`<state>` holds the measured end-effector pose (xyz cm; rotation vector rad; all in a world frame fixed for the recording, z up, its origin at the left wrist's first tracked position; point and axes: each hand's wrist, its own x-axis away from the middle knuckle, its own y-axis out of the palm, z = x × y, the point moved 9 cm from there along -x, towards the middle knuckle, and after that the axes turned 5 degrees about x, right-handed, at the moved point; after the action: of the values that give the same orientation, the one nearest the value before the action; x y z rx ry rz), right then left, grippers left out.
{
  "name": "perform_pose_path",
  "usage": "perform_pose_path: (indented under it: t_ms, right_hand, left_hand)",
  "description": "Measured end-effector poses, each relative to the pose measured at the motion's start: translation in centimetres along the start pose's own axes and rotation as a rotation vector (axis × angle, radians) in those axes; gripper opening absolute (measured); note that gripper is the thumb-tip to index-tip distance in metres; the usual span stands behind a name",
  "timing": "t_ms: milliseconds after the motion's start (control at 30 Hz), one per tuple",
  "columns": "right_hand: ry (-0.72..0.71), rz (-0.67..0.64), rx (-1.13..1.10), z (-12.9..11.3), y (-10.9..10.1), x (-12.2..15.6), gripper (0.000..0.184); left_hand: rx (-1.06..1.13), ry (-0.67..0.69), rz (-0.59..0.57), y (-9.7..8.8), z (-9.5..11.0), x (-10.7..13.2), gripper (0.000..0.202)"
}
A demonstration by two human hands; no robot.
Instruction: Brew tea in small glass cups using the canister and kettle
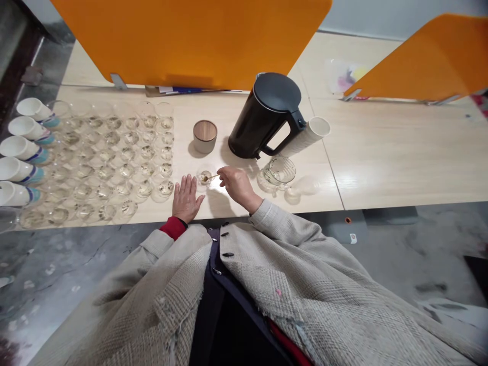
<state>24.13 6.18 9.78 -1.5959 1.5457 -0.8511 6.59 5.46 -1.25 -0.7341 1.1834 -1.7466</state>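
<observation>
My left hand (185,200) lies flat on the table near its front edge, fingers stretched out, holding nothing. Between my hands stands a small clear plastic cup (201,172) with dark bits at its bottom. My right hand (237,186) pinches a thin wooden stick (214,176), whose far end is in that cup; whether it ends in a spoon bowl I cannot make out. Just behind the cup is a round jar (205,144) with a wooden lid. To the right of my right hand stands a ribbed glass mug (280,172).
Rows of clear cups (125,155) with dark bits fill the left side, beside white paper cups (23,147). A black kettle (251,122) stands behind my right hand, near tilted stacked cups (309,136) and a clear plastic item (303,188). Orange dividers (190,40) border the back.
</observation>
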Motion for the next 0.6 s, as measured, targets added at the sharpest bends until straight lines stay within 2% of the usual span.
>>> perform_pose_path:
  t_ms: [400,600]
  right_hand:
    - [-0.022,0.011,0.142,-0.8,0.2,0.9,0.041]
    - [-0.016,-0.001,0.109,-0.9,0.7,1.2,0.038]
  left_hand:
    - [0.012,0.001,-0.015,0.0,0.0,-0.1,0.075]
    - [0.018,0.0,-0.016,0.0,0.1,-0.1,0.073]
